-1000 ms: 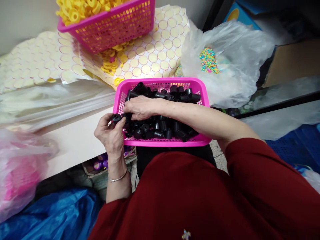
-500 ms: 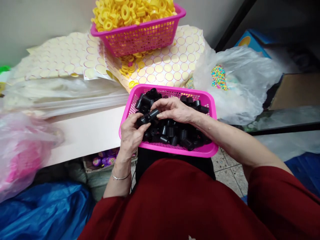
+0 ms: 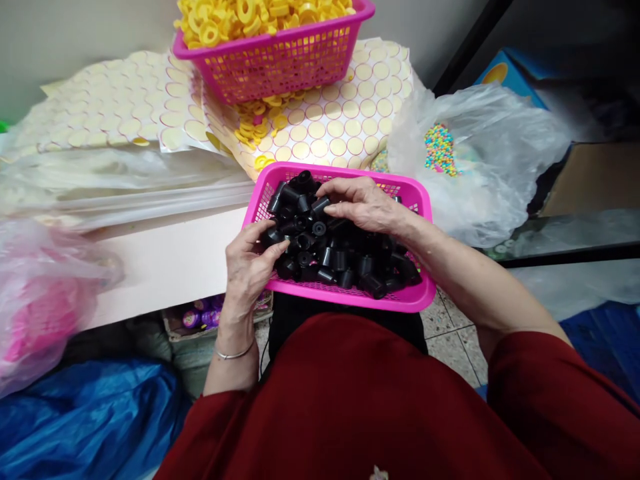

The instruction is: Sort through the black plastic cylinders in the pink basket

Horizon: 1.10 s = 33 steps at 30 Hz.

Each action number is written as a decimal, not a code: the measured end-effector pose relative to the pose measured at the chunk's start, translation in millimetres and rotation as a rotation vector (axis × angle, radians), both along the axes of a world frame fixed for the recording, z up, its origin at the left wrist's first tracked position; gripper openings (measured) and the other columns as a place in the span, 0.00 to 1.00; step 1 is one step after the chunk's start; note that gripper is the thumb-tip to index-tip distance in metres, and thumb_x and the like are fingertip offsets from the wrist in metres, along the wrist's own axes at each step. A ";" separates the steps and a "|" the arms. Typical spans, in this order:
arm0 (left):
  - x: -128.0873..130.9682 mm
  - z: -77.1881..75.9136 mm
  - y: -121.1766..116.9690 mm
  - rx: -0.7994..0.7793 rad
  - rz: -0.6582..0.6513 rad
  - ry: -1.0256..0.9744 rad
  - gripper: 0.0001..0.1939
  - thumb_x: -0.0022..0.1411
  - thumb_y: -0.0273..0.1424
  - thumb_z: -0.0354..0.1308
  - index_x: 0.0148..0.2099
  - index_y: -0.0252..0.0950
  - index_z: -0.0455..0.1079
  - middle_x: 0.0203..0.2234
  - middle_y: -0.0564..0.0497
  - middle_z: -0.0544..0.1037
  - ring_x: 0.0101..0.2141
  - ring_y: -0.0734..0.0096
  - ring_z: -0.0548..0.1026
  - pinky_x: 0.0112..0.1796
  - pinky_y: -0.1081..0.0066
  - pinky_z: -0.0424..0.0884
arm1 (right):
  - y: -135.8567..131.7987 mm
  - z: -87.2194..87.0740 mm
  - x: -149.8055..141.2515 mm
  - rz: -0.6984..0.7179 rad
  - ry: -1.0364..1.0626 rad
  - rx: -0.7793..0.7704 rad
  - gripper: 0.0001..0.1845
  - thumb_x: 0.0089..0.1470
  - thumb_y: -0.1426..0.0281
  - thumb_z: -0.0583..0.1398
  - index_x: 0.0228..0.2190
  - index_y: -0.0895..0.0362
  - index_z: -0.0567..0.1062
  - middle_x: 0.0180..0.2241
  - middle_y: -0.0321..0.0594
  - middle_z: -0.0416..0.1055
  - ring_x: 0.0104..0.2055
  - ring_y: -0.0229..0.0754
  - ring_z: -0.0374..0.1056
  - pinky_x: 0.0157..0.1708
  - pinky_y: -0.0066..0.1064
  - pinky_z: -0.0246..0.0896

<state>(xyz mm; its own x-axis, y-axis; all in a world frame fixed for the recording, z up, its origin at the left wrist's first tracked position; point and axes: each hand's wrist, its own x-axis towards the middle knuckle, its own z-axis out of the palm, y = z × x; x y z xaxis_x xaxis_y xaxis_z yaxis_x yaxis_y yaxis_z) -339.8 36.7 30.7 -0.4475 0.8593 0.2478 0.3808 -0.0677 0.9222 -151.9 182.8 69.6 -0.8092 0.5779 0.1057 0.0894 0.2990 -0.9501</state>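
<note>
On my lap a pink plastic basket [image 3: 427, 267] holds a heap of black plastic cylinders, some with a hole in the end. My left hand [image 3: 249, 263] is at the basket's left side, thumb and fingers closed around a black cylinder [image 3: 271, 237]. Over the middle of the heap, my right hand [image 3: 367, 205] pinches another black cylinder [image 3: 321, 205] between thumb and fingers, tilted. The two held cylinders are apart. Part of the heap is hidden under my right hand.
Behind stands a second pink basket [image 3: 280, 63] of yellow ring parts, some spilled onto circle-printed sheets [image 3: 345, 127]. A clear bag with colourful beads [image 3: 440, 148] lies right. On the left are a white board [image 3: 165, 257] and a bag of pink pieces [image 3: 43, 307].
My hands have moved apart. The two black cylinders, end to end before, are now separated, the left one lower left and the right one upper right.
</note>
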 end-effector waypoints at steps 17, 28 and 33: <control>3.2 12.4 27.9 -0.409 -0.343 0.510 0.19 0.44 0.33 0.69 0.41 0.37 0.75 0.29 0.50 0.72 0.34 0.62 0.71 0.38 0.65 0.66 | -8.4 0.9 14.5 0.026 -0.158 -0.087 0.12 0.47 0.77 0.60 0.36 0.59 0.77 0.27 0.33 0.70 0.30 0.34 0.62 0.30 0.26 0.59; -8.8 10.7 23.5 0.022 -0.402 0.188 0.16 0.43 0.34 0.72 0.36 0.37 0.76 0.33 0.50 0.76 0.37 0.65 0.73 0.41 0.65 0.70 | -14.0 -0.4 30.8 -0.001 -0.021 -0.093 0.12 0.48 0.76 0.60 0.38 0.59 0.76 0.29 0.34 0.70 0.31 0.34 0.62 0.31 0.26 0.58; -6.2 18.0 12.6 0.035 -0.432 0.187 0.15 0.44 0.38 0.71 0.35 0.37 0.77 0.32 0.48 0.78 0.36 0.64 0.74 0.41 0.64 0.71 | -21.4 3.2 27.7 0.049 0.005 -0.004 0.11 0.50 0.74 0.60 0.38 0.59 0.76 0.32 0.35 0.71 0.35 0.35 0.64 0.36 0.28 0.60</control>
